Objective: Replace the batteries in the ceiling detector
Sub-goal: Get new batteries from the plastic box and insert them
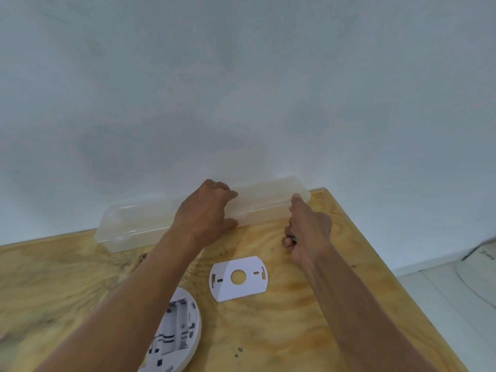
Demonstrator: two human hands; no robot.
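Observation:
A long clear plastic box (263, 202) lies against the wall at the back of the plywood table (308, 318). My left hand (206, 210) rests on its lid near the middle, thumb at the front edge. My right hand (308, 229) touches the box's right end with the forefinger, while its curled fingers hold something small and dark that I cannot make out. The round white detector (177, 334) lies face down at the near edge with its battery bay open and empty. Its white mounting plate (239, 277) lies flat beside it.
A white wall rises straight behind the box. The table's right edge runs diagonally from the back corner (326, 189) toward the near right; beyond it is a pale floor and a white object (480, 264).

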